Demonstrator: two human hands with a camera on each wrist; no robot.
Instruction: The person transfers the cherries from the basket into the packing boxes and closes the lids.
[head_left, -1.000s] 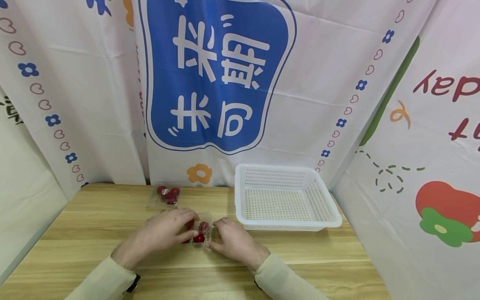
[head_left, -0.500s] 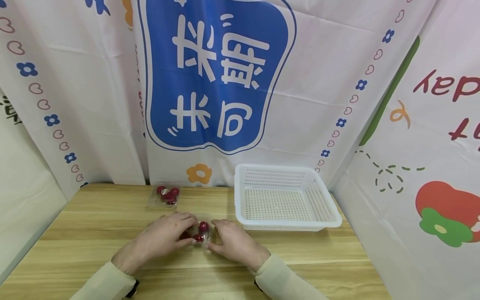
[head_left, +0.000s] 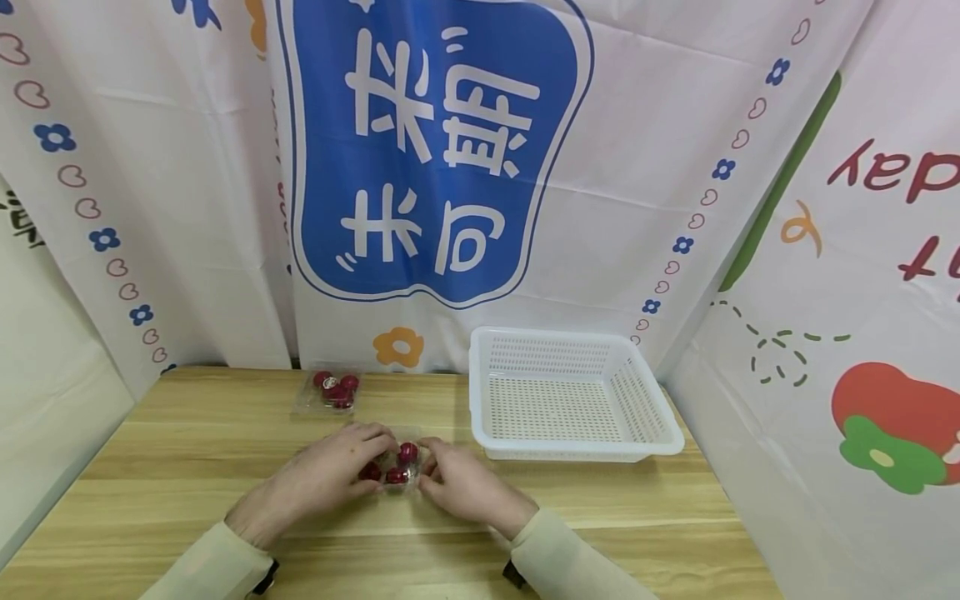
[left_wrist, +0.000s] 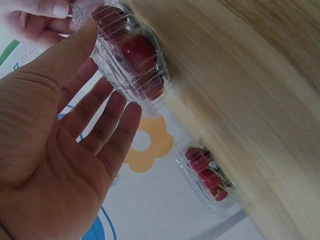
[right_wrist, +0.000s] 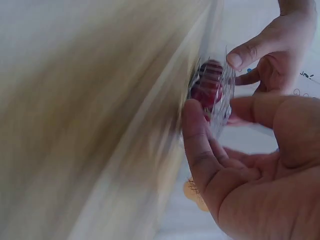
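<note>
A clear plastic fruit box (head_left: 412, 467) with round dark red fruits (head_left: 407, 452) inside lies on the wooden table between the two hands. My left hand (head_left: 326, 467) holds its left side, thumb at the near edge and fingers over the far side; in the left wrist view the fingers are gently bent along the clear plastic. From the right, my right hand (head_left: 468, 483) pinches the box's edge between thumb and fingers, as the right wrist view shows. The left hand hides part of the fruit in the head view. Whether the lid is fastened cannot be made out.
A second clear fruit box (head_left: 306, 403), also with red fruits, one with a white sticker, stands farther back on the left. At the back right of the table (head_left: 405, 550) is a white perforated basket (head_left: 577, 450). Printed cloth hangs behind and beside the table.
The right hand's thumb and fingers have drawn closer together at the box's right edge. My left thumb has shifted slightly left, off the fruit. The second box and the basket have stayed put.
</note>
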